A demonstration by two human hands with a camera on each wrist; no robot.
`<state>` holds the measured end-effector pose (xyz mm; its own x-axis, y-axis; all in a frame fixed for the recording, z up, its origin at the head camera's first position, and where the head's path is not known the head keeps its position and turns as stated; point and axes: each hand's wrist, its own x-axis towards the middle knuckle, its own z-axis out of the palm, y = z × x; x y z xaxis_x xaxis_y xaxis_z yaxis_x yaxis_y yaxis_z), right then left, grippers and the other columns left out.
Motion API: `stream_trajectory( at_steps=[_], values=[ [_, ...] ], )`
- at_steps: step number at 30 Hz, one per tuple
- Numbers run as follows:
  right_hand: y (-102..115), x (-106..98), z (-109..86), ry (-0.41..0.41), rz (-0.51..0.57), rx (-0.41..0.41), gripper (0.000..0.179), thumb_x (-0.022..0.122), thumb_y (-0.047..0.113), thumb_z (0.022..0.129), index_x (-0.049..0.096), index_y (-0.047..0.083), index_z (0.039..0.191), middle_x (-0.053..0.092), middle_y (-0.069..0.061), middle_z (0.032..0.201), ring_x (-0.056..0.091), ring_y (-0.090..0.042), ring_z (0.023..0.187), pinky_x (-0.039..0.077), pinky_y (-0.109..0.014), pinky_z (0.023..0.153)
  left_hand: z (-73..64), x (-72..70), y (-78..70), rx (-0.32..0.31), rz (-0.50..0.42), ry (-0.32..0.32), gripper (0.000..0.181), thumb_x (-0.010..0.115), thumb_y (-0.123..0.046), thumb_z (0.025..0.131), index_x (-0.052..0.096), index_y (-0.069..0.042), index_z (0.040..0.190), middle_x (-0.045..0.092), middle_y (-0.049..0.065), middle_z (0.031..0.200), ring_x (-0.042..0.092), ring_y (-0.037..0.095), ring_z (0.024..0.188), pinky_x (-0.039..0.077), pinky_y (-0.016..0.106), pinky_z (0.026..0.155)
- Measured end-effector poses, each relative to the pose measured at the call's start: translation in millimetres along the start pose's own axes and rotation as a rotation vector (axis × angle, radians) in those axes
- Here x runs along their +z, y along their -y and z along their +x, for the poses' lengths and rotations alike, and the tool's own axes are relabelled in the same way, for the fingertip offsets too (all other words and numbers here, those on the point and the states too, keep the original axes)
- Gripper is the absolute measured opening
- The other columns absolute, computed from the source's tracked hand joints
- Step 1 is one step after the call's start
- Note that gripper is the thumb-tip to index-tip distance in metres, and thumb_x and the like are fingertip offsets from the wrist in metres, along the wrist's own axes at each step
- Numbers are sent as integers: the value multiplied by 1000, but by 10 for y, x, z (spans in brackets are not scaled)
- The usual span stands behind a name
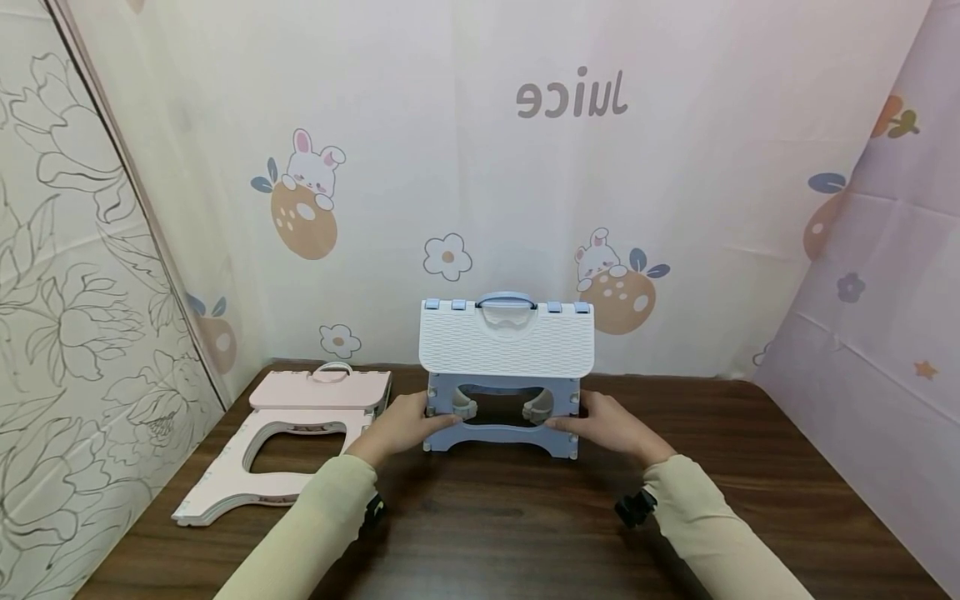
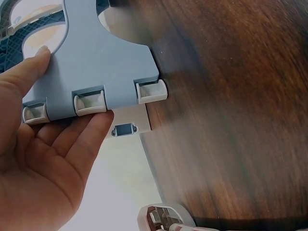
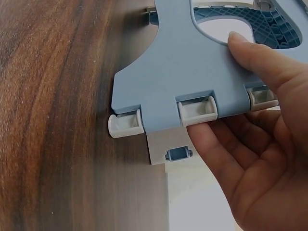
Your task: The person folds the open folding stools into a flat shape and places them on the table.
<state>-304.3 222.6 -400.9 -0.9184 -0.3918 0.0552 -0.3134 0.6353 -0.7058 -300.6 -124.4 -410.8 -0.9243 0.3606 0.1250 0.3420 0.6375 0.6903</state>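
Note:
A blue and white folding stool (image 1: 504, 337) stands on the table in the middle of the head view. Its white textured panel, with a blue handle at the upper edge, faces the camera above a blue leg panel (image 1: 501, 438). My left hand (image 1: 401, 423) grips the left edge of that blue panel, thumb on its front face by the cutout. On the opposite edge my right hand (image 1: 611, 423) holds it the same way. Both wrist views show fingers curled behind the white hinge pieces (image 2: 90, 102) of the stool. Pale leg parts show through the cutout.
A pink folding stool (image 1: 322, 392) lies folded flat at the table's left, close to my left forearm. The dark wooden table (image 1: 510, 525) ends at a printed curtain (image 1: 450, 183) behind the stools. More curtain hangs at both sides.

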Motion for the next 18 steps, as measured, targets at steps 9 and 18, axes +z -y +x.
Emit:
stream_trajectory(
  at_steps=[9, 18],
  values=[
    [-27, 0, 5, 4, 11, -2, 74, 74, 41, 91, 45, -1, 145, 67, -13, 118, 66, -20, 95, 55, -41, 79, -3, -12, 0, 4, -8, 9, 53, 69, -41, 95, 60, -10, 136, 70, 6, 119, 66, 22, 104, 53, 48, 84],
    [-23, 1, 16, -1, 18, 12, 72, 74, 42, 91, 49, -2, 142, 67, -12, 116, 66, -19, 94, 55, -41, 78, -4, -15, 4, -5, 5, 12, 53, 69, -43, 95, 60, -11, 136, 70, 4, 117, 64, 16, 95, 52, 43, 79]
  ],
)
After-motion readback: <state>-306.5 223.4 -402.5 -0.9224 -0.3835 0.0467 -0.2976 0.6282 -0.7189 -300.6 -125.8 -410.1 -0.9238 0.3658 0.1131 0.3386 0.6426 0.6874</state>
